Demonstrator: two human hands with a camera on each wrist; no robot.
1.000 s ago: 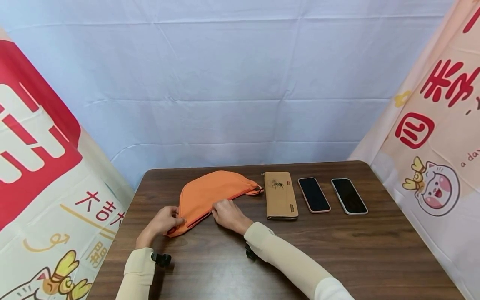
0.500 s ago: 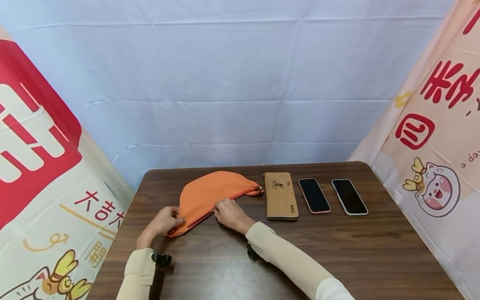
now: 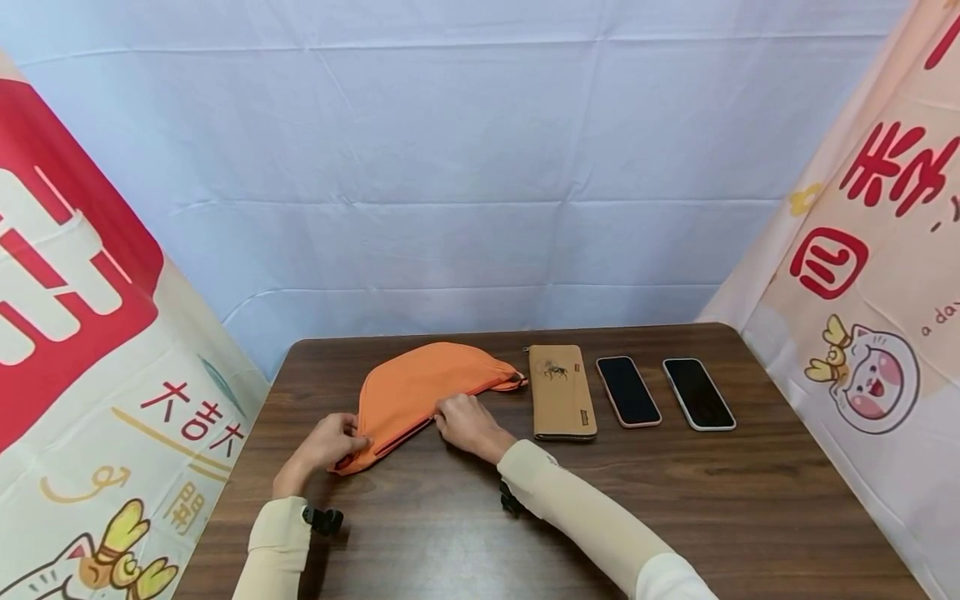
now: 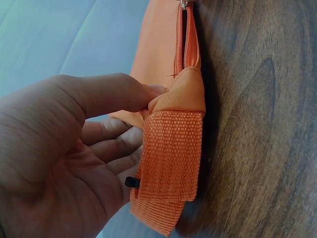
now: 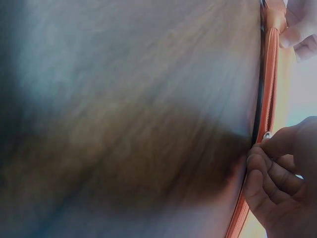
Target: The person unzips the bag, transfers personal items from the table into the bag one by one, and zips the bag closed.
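An orange waist bag (image 3: 420, 383) lies on the table, its zipper edge facing the person. My left hand (image 3: 324, 443) pinches the bag's left end between thumb and fingers, beside the woven strap (image 4: 172, 153) and its small black tab (image 4: 132, 182). Farther along the zipper my right hand (image 3: 468, 425) pinches at the silver zipper slider (image 5: 268, 135); the pull itself is hidden by the fingers. Between the left end and the slider, the zipper teeth (image 4: 180, 57) stand apart with a dark gap between them.
A tan wallet (image 3: 561, 396) with a horse print lies right of the bag. Beyond it are a phone with a pink edge (image 3: 628, 392) and a phone with a white edge (image 3: 699, 394). The dark wooden table (image 3: 675, 500) ends at a pale cloth backdrop (image 3: 465, 167).
My right hand has slid a little to the right and away from me along the bag's zipper. The left hand keeps its pinch on the bag's left end.
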